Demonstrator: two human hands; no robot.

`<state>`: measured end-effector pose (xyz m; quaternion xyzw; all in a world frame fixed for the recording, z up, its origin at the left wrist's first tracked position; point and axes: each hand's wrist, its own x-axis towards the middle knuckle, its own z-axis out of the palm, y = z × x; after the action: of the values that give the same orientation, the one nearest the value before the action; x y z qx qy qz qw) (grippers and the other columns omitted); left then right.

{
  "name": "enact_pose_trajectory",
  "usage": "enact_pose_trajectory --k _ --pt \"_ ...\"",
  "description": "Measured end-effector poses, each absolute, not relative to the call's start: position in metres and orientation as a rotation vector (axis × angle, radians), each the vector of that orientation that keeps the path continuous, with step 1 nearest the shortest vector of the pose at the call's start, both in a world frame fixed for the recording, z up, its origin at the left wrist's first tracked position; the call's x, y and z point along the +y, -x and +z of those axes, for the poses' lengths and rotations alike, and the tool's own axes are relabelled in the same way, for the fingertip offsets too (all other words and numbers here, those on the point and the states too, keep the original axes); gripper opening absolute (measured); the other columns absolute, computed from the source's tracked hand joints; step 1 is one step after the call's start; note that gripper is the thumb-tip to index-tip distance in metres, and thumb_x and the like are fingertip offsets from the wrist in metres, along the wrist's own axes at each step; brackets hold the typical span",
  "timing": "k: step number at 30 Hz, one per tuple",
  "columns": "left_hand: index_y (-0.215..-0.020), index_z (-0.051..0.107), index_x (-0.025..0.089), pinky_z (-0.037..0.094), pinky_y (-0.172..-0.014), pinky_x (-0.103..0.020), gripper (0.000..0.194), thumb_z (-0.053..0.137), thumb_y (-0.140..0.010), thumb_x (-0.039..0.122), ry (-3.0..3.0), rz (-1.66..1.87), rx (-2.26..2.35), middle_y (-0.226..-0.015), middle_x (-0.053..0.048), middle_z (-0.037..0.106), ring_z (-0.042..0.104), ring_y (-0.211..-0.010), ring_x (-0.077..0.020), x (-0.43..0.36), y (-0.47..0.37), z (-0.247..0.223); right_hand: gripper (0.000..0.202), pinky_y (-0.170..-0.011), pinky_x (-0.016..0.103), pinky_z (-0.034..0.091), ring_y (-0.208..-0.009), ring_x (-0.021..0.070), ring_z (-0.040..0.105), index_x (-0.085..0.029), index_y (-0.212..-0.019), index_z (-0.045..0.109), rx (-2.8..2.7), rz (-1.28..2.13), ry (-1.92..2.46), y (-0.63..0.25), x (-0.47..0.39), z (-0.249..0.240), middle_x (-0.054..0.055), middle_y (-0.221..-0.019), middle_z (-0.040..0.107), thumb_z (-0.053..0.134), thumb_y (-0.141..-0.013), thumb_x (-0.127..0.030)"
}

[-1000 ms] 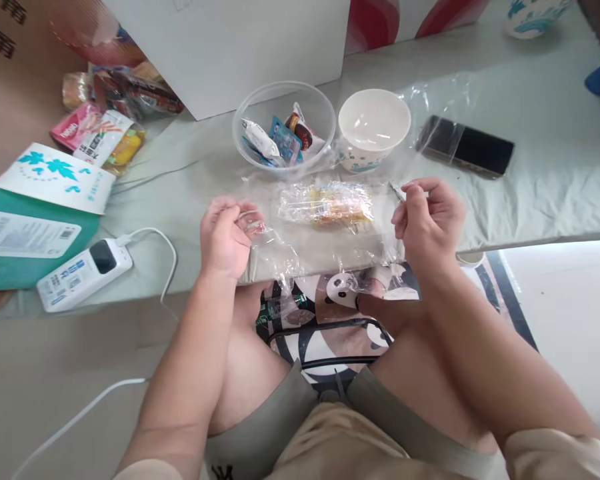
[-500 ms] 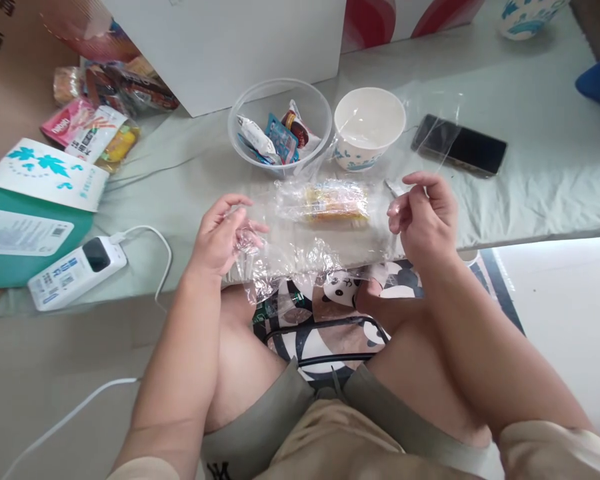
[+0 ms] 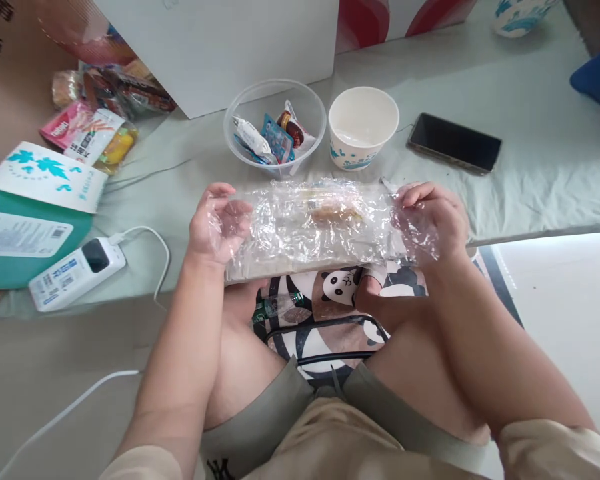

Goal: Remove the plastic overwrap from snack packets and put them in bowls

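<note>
A crinkled clear plastic sheet [image 3: 280, 233] is stretched between my two hands, above the near edge of the table. My left hand [image 3: 220, 223] has curled fingers gripping its left end. At the right end my right hand [image 3: 437, 217] is closed on the film, part of which hangs over the fingers. Beneath or behind the film, a small yellowish wrapped item [image 3: 335, 210] shows blurred through the glare. Just beyond stand a clear plastic bowl [image 3: 233, 143] with several snack packets and a white paper cup [image 3: 363, 127].
A black phone [image 3: 455, 143] lies right of the cup. At left are a white power bank [image 3: 77, 273] with a cable, a green package [image 3: 25, 220] and snack packets [image 3: 87, 133]. A white box [image 3: 240, 53] stands behind the bowl. Another paper cup [image 3: 523, 17] is at the upper right.
The plastic sheet has come down from over the cup and phone and is now spread flatter between my hands. My right hand has shifted slightly right, my left slightly up.
</note>
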<state>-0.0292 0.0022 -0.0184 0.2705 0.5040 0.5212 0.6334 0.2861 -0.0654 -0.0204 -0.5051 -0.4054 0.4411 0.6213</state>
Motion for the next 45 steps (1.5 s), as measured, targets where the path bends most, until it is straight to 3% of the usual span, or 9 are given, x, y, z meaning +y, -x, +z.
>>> enact_pose_trajectory --k 5,9,12,17,25,33,38,41,45 --pt "-0.067 0.053 0.02 0.049 -0.054 -0.028 0.042 0.051 -0.096 0.05 -0.667 1.174 1.155 -0.063 -0.004 0.065 0.066 -0.06 -0.0172 0.007 0.03 -0.026 0.042 -0.064 0.033 0.054 -0.07 0.0169 0.061 -0.023 -0.065 0.055 -0.954 1.004 1.204 -0.286 -0.062 -0.025 0.004 -0.071 0.057 0.058 -0.085 -0.059" --pt "-0.068 0.057 0.019 0.053 -0.058 -0.028 0.031 0.076 -0.078 0.043 -0.812 1.161 1.075 -0.074 -0.004 0.067 0.071 -0.072 -0.0193 0.006 0.033 -0.034 0.03 -0.056 0.025 0.051 -0.063 0.01 0.058 -0.024 -0.074 0.051 -1.017 1.016 1.274 -0.283 -0.064 -0.028 -0.003 -0.076 0.053 0.077 -0.076 -0.036" --pt "-0.077 0.066 0.022 0.045 -0.044 -0.023 0.027 0.084 -0.058 0.018 -0.892 1.147 1.055 -0.089 -0.003 0.068 0.071 -0.071 -0.0173 0.003 0.033 -0.035 0.031 -0.044 0.022 0.039 -0.052 0.0038 0.047 -0.025 -0.087 0.051 -1.055 1.018 1.267 -0.284 -0.066 -0.031 -0.004 -0.091 0.052 0.076 -0.069 -0.021" --pt "-0.082 0.071 0.024 0.018 -0.032 -0.017 0.034 0.076 -0.054 0.006 -0.838 1.18 1.091 -0.094 -0.002 0.067 0.064 -0.063 -0.0108 0.003 0.032 -0.028 0.041 -0.048 0.022 0.038 -0.058 0.0049 0.043 -0.029 -0.108 0.057 -1.12 0.946 1.304 -0.291 -0.065 -0.041 -0.002 -0.102 0.054 0.068 -0.072 -0.013" --pt "-0.088 0.076 0.021 0.009 -0.028 -0.013 0.045 0.079 -0.045 0.008 -0.81 0.926 0.938 -0.1 -0.006 0.07 0.059 -0.059 -0.0085 0.001 0.036 -0.024 0.006 -0.071 0.029 0.05 -0.072 0.0127 0.056 -0.026 -0.09 0.065 -1.042 0.579 1.36 -0.293 -0.065 -0.04 -0.001 -0.079 0.057 0.07 -0.088 -0.026" --pt "-0.095 0.075 0.017 0.021 -0.026 -0.016 0.046 0.085 -0.05 0.013 -0.94 0.486 0.805 -0.085 -0.013 0.072 0.059 -0.049 -0.0129 -0.015 0.016 -0.018 0.059 -0.088 0.036 0.061 -0.103 0.0205 0.074 -0.022 -0.124 0.065 -1.434 1.629 0.939 -0.259 -0.078 -0.017 0.009 -0.114 0.077 0.077 -0.082 -0.062" --pt "-0.103 0.071 0.027 0.03 -0.03 -0.016 0.059 0.085 -0.048 0.011 -0.958 0.563 0.803 -0.109 -0.011 0.073 0.069 -0.063 -0.0187 -0.014 0.011 -0.022 0.016 -0.05 0.021 0.047 -0.054 0.0098 0.06 -0.018 -0.091 0.075 -1.715 2.004 1.025 -0.245 -0.084 -0.008 -0.002 -0.067 0.071 0.073 -0.087 -0.033" --pt "-0.124 0.063 0.035 0.046 -0.037 -0.021 0.08 0.091 -0.049 0.027 -0.831 0.679 0.754 -0.118 -0.01 0.072 0.073 -0.072 -0.0228 -0.014 0.007 -0.023 0.01 -0.053 0.02 0.051 -0.054 0.0088 0.06 -0.017 -0.083 0.071 -1.627 2.018 1.045 -0.241 -0.086 -0.008 -0.003 -0.063 0.068 0.067 -0.087 -0.025" --pt "-0.127 0.065 0.024 0.066 -0.073 -0.043 0.094 0.081 -0.052 0.078 -0.709 0.735 0.677 -0.124 -0.018 0.071 0.077 -0.097 -0.0326 -0.022 -0.005 -0.025 0.015 -0.057 0.022 0.057 -0.059 0.0103 0.067 -0.017 -0.096 0.067 -1.312 1.787 1.106 -0.24 -0.084 -0.011 -0.002 -0.068 0.07 0.065 -0.091 -0.031"
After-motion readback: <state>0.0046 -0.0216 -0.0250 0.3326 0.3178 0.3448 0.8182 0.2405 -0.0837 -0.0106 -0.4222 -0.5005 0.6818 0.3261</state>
